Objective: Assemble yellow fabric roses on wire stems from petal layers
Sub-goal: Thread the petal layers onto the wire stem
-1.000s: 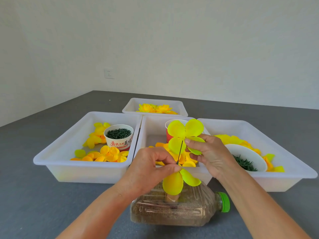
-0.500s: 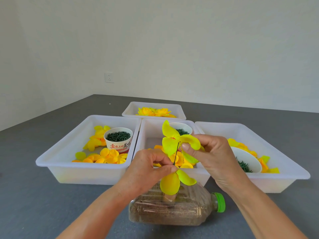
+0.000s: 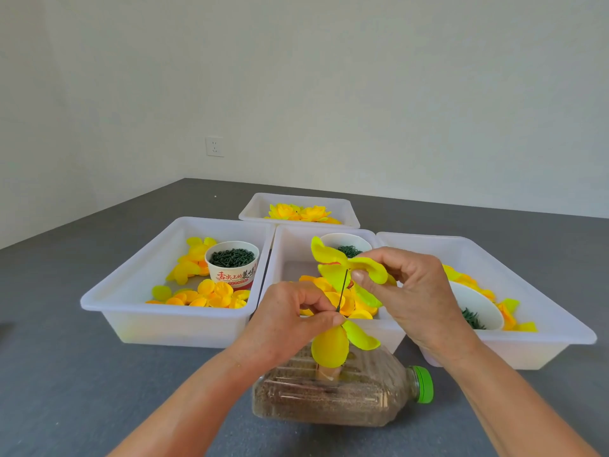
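A thin dark wire (image 3: 342,290) stands tilted between my two hands, and a yellow petal layer (image 3: 339,263) sits threaded near its top. My right hand (image 3: 417,291) pinches that layer, thumb pressed at the wire and fingers curled over a petal (image 3: 370,270) on the far side. My left hand (image 3: 290,319), just below and to the left of my right, pinches the wire lower down between thumb and forefinger. Right under my left thumb hang two more petals (image 3: 331,346), already on the wire.

Below both hands a plastic bottle (image 3: 329,397) lies on its side on the grey table (image 3: 82,374), filled with something brown and grainy, its green cap (image 3: 423,384) pointing toward my right arm.

Behind my hands is a white tray (image 3: 290,245) with loose orange-yellow petals (image 3: 342,300) and a white cup (image 3: 346,244) of dark green bits. Left of my left hand, another tray (image 3: 138,291) holds petals and a printed paper cup (image 3: 232,263) of green bits. Right of my right hand, a third tray (image 3: 543,308) holds petals and a tipped white cup (image 3: 474,305). Farthest from me, a small tray (image 3: 260,207) carries finished yellow flowers (image 3: 298,212).
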